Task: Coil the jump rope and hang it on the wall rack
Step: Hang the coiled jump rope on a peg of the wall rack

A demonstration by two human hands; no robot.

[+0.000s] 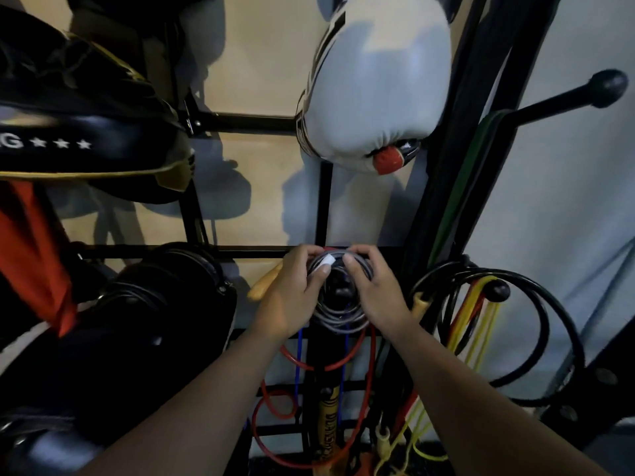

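Note:
A grey jump rope (338,319) is wound into a small coil with a white band at its top. The coil sits around a black round-tipped peg (340,292) of the black wall rack (240,251). My left hand (292,300) grips the coil's upper left, thumb on the white band. My right hand (374,290) grips its upper right. A wooden handle (263,285) sticks out to the left behind my left hand.
A white boxing glove (374,87) hangs above. Black gloves and headgear (86,132) fill the left side. A black rope coil (494,328) with yellow and red ropes hangs on the peg to the right. Red rope loops (309,389) dangle below.

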